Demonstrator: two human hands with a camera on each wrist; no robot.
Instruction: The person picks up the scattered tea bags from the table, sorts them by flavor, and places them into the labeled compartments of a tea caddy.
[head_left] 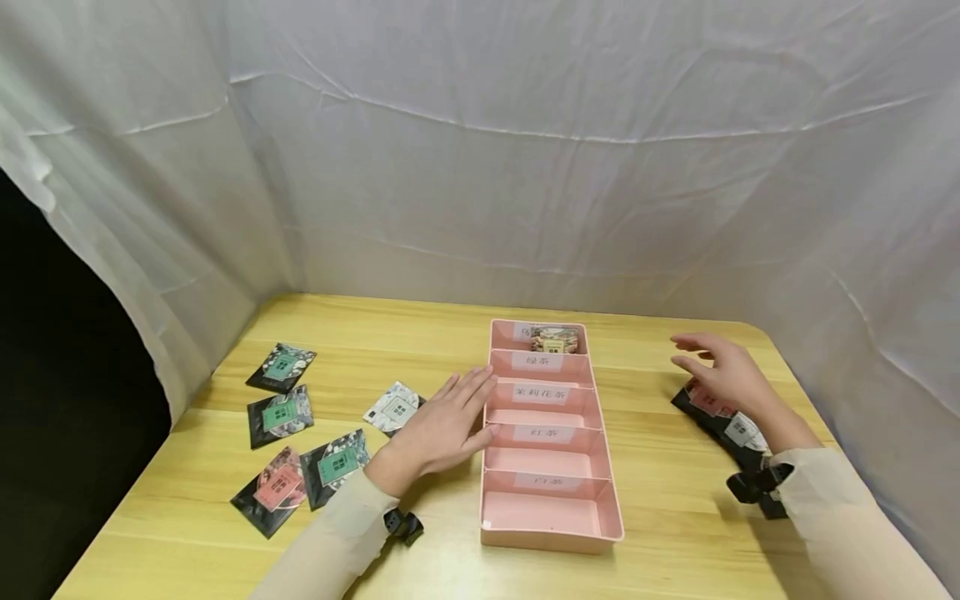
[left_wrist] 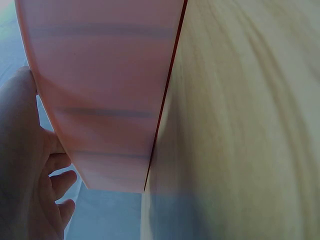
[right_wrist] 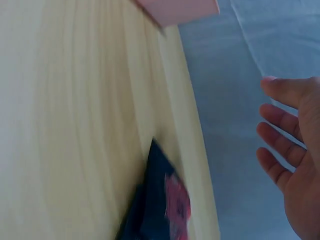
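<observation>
Left grip: released, touching pink tray.
Right grip: released; sachets below, I think.
Table: wooden, beneath both.
Cloth: white, beyond.

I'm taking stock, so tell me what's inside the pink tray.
In the pink tray, one patterned packet sits in the farthest compartment, partly covering its label. The other four show only labels. Dividers hide parts of the floors, and anything low behind them.

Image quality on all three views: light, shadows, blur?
Head: bright, mostly crisp, soft shadow on the wooden table by the right sleeve. Left wrist: dim, pink divided tray looks backlit, dividers showing as dark bands, shadow along its base. Right wrist: dim, bluish cast, red-labelled tea sachet blurred.
</observation>
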